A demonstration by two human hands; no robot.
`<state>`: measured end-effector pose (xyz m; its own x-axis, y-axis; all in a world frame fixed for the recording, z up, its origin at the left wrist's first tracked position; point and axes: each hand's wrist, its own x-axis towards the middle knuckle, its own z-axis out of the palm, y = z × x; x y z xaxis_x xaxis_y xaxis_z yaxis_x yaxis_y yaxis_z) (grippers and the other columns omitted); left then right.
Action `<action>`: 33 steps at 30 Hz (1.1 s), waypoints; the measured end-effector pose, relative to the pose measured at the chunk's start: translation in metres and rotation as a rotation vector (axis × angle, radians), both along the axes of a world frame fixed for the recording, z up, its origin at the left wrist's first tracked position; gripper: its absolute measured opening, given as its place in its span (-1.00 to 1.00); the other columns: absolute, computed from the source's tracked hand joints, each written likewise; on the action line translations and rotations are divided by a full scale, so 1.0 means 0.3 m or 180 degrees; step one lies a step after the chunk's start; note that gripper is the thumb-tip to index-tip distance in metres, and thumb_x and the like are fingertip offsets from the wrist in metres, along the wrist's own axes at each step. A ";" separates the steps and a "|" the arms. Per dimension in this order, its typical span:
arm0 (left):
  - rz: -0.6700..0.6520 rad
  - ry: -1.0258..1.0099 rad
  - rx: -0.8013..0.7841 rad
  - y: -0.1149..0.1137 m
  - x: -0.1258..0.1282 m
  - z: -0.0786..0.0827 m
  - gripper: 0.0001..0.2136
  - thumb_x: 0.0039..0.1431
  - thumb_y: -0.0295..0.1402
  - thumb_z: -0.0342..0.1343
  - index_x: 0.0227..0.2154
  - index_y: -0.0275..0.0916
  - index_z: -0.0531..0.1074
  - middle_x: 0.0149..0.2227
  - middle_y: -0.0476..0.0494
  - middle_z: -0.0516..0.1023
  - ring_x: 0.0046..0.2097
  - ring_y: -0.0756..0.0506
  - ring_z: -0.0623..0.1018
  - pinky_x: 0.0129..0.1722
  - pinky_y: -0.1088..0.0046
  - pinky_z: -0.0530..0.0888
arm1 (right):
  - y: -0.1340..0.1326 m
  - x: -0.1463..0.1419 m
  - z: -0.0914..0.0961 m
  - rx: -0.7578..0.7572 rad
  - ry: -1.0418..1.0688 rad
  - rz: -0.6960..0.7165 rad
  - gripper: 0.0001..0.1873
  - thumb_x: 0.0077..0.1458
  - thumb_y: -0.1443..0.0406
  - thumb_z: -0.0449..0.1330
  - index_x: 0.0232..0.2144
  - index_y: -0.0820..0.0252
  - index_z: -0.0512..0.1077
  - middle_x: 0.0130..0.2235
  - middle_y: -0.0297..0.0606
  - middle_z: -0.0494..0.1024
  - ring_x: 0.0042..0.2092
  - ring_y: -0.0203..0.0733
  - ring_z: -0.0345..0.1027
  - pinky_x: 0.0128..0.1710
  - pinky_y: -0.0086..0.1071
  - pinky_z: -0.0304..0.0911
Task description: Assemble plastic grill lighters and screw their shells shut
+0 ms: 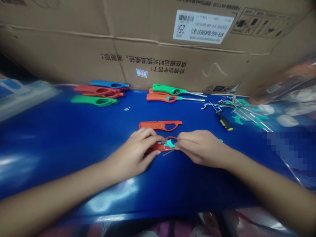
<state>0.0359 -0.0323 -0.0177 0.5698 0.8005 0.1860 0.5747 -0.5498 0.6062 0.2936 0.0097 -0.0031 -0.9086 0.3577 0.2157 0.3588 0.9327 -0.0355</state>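
Observation:
My left hand is closed around the handle end of an orange lighter shell half, its open inner side facing up. Inside that shell, near the finger loop, sits a teal trigger with a white wire and a small metal part beside it. My right hand pinches at the loop end, fingertips at the trigger; whether they grip the trigger or the shell is hard to tell. Just beyond both hands lies another orange shell half, untouched. A thin clear strip shows below the held shell.
Blue, red and green shell pieces lie at the back left. Assembled long-neck lighters rest at back centre. To the right are a screwdriver and loose teal parts and metal tubes. A cardboard box walls off the back.

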 end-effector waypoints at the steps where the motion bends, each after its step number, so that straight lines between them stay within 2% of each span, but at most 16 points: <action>1: 0.0003 0.0000 -0.0001 0.001 0.001 0.000 -0.74 0.35 -0.44 0.05 0.06 -0.20 0.42 -0.03 -0.24 0.44 0.03 -0.22 0.45 0.07 0.10 0.44 | 0.000 -0.001 0.000 -0.0031 -0.0005 -0.0009 -0.70 0.39 0.35 -0.04 -0.27 0.23 0.48 -0.34 -0.24 0.51 -0.39 -0.25 0.25 -0.38 -0.36 0.08; 11: 0.0004 0.0014 -0.0005 -0.002 0.001 0.002 -0.73 0.35 -0.45 0.05 0.07 -0.23 0.41 -0.01 -0.24 0.43 0.04 -0.20 0.44 0.09 0.10 0.43 | -0.003 0.005 0.003 -0.0322 0.0074 -0.0141 -0.75 0.36 0.35 0.02 -0.22 0.22 0.51 -0.24 -0.22 0.55 -0.33 -0.27 0.35 -0.34 -0.38 0.15; 19: 0.0008 0.0074 0.0083 -0.004 0.001 -0.001 -0.73 0.36 -0.43 0.05 0.08 -0.22 0.38 0.00 -0.22 0.43 0.06 -0.19 0.43 0.09 0.13 0.42 | -0.013 -0.001 0.005 -0.0712 0.0250 -0.0327 -0.76 0.35 0.31 0.06 -0.26 0.20 0.52 -0.29 -0.29 0.50 -0.33 -0.31 0.35 -0.37 -0.40 0.13; 28: -0.0051 -0.0099 0.0195 -0.007 -0.004 -0.015 -0.64 0.35 -0.47 0.04 0.18 -0.23 0.35 -0.02 -0.22 0.42 0.04 -0.16 0.43 0.11 0.19 0.43 | -0.001 -0.012 0.005 -0.1739 0.0695 -0.0767 -0.90 0.24 0.31 0.24 -0.31 0.22 0.55 -0.31 -0.32 0.44 -0.33 -0.34 0.30 -0.33 -0.43 0.17; 33: -0.0126 -0.0081 0.0279 -0.006 -0.007 -0.009 -0.62 0.37 -0.47 0.02 0.22 -0.20 0.33 0.01 -0.22 0.40 0.07 -0.14 0.42 0.13 0.23 0.42 | 0.004 -0.011 0.002 -0.1903 0.0783 -0.0868 -0.92 0.18 0.30 0.31 -0.32 0.21 0.56 -0.33 -0.33 0.44 -0.36 -0.36 0.28 -0.36 -0.45 0.16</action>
<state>0.0339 -0.0340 -0.0205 0.5948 0.7575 0.2691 0.5366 -0.6234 0.5687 0.2904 0.0108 -0.0026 -0.7196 0.6873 0.0989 0.4929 0.6058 -0.6245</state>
